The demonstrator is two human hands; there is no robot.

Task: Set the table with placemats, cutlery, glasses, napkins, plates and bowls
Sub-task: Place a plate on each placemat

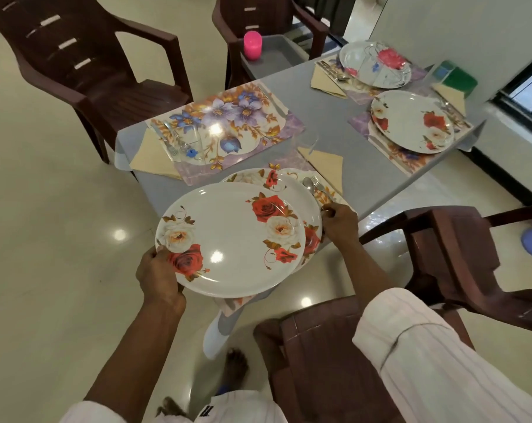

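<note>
PLATE PLACEMENT: NEAR AND LEFT SETTINGS

Step in hand: distributing plates. The left hand (158, 276) grips the upper rose plate (231, 239) at its 8 o'clock rim, thumb on top and fingers curled beneath. This plate is held level, overlapping the lower rose plate (306, 199), which lies on the near placemat at the table's 6 o'clock edge. The right hand (339, 222) sits at the lower plate's 3 o'clock rim with fingers curled, beside the spoon (308, 183) and fork (321, 189). Whether it pinches the plate rim or a cutlery handle cannot be determined.

Next move, as judged: the floral placemat (228, 126) at 10 o'clock carries a glass (185, 141) and a napkin (150, 157) but no plate. Carry the upper plate forward and left, keep it level, clear the glass, and lower it onto the mat's centre
</note>
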